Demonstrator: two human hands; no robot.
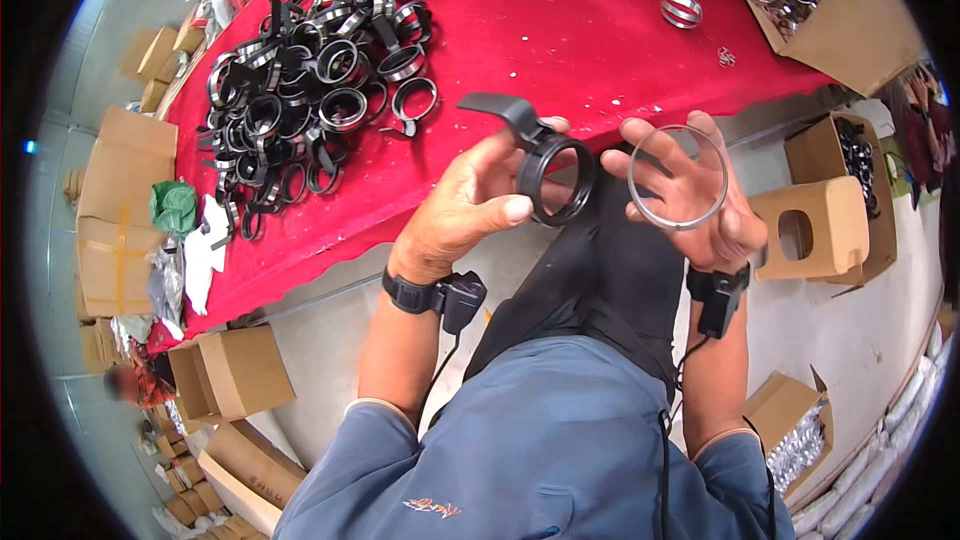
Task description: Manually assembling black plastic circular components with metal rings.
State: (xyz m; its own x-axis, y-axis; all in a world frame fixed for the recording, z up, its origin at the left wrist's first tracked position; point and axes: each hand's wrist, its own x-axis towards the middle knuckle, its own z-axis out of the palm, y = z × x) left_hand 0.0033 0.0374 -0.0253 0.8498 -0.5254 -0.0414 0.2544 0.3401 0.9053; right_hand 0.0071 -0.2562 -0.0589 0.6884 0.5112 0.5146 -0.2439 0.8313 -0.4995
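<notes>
My left hand [455,210] is closed on a black ring with a lever handle [530,175], pinched between thumb and fingers. The handle sticks out over the fingers toward the upper left. A thin, round silvery ring [680,227] is in my right hand [718,238], and its fingers show through the middle. I cannot tell if clear glass fills it. The two rings face each other, a small gap apart, above my lap. Beyond my left hand, a heap of black and silver rings with handles [300,90] lies on the red-covered table [480,40].
Silvery bands [681,9] lie at the table's far right, beside a cardboard box [850,20] of metal rings. An open box [235,375] stands on the floor at left. At right are a box with an oval hole [835,225] and a box of shiny pieces [785,405].
</notes>
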